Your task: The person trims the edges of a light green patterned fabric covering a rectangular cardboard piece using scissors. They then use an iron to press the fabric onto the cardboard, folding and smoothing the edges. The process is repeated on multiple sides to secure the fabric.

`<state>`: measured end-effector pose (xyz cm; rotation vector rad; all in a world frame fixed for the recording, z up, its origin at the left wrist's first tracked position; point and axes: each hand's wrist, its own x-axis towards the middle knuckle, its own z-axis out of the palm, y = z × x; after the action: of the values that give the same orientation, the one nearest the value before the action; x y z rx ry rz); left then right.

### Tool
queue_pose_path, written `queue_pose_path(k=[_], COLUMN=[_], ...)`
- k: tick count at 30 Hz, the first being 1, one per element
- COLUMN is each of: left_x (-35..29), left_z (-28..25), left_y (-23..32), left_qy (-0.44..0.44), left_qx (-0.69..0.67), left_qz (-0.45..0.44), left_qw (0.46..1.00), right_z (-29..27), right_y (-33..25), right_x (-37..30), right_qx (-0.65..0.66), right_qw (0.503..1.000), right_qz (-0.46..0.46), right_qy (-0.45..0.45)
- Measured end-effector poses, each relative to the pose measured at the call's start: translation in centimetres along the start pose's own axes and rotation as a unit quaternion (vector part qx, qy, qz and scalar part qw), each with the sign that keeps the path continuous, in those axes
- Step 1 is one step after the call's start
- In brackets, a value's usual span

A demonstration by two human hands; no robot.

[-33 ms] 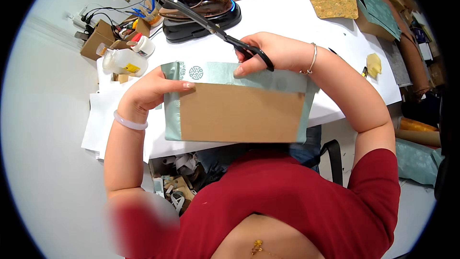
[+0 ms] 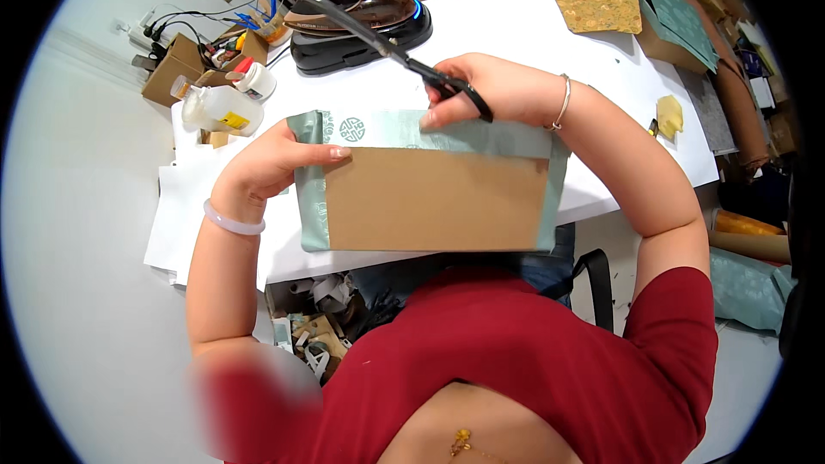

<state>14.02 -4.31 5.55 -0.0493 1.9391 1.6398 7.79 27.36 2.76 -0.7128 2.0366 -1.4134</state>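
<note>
A brown cardboard panel (image 2: pixel 434 202) is held near the table's front edge. Pale green patterned fabric (image 2: pixel 314 215) wraps its left, right and far edges, with a round emblem at the far left. My left hand (image 2: pixel 271 163) grips the panel's far left corner, thumb on top of the board and fingers hidden behind it. Black-handled scissors (image 2: pixel 387 47) hang in my right hand (image 2: pixel 481 90), their blades pointing away to the far left. The thumb of that same hand presses on the fabric along the far edge, its other fingers partly hidden.
Beyond the scissors, a clothes iron (image 2: pixel 361 21) sits on its black base. Glue bottles (image 2: pixel 222 112) and a cardboard box (image 2: pixel 176 69) of tools stand at the left. A cork-like sheet (image 2: pixel 595 0) and green-covered boards (image 2: pixel 679 21) lie far right. Scraps (image 2: pixel 322 339) fill the space below the table edge.
The panel has tilted slightly, its near edge a little farther away and its right side shifted right. My right hand and the scissors have moved slightly. Both grips are unchanged.
</note>
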Motion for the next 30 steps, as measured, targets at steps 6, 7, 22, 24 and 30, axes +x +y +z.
queue_pose_path(k=[6, 7, 22, 24, 30], left_x=[-3.8, -4.6, -6.8, -3.8, 0.2], left_z=[-1.7, -1.0, -2.5, -0.6, -0.4], left_y=[-10.8, -12.6, -22.0, -16.7, -14.1], left_qy=[0.126, 0.172, -0.002, 0.032, 0.027], left_qx=[-0.21, -0.251, -0.457, -0.341, -0.232], left_qz=[0.043, 0.04, 0.031, -0.076, -0.098], left_qw=[0.968, 0.952, 0.889, 0.937, 0.967], right_z=[-5.4, -5.6, 0.6, 0.6, 1.2], right_y=[3.9, 4.7, 13.8, 13.7, 13.3], right_x=[-4.5, -5.9, -11.5, -11.6, -12.4], right_qx=[-0.342, -0.387, -0.389, -0.377, -0.353], right_qw=[0.869, 0.843, 0.833, 0.829, 0.84], right_qz=[0.032, 0.069, 0.097, 0.086, 0.107], right_qy=[0.357, 0.367, 0.38, 0.404, 0.397])
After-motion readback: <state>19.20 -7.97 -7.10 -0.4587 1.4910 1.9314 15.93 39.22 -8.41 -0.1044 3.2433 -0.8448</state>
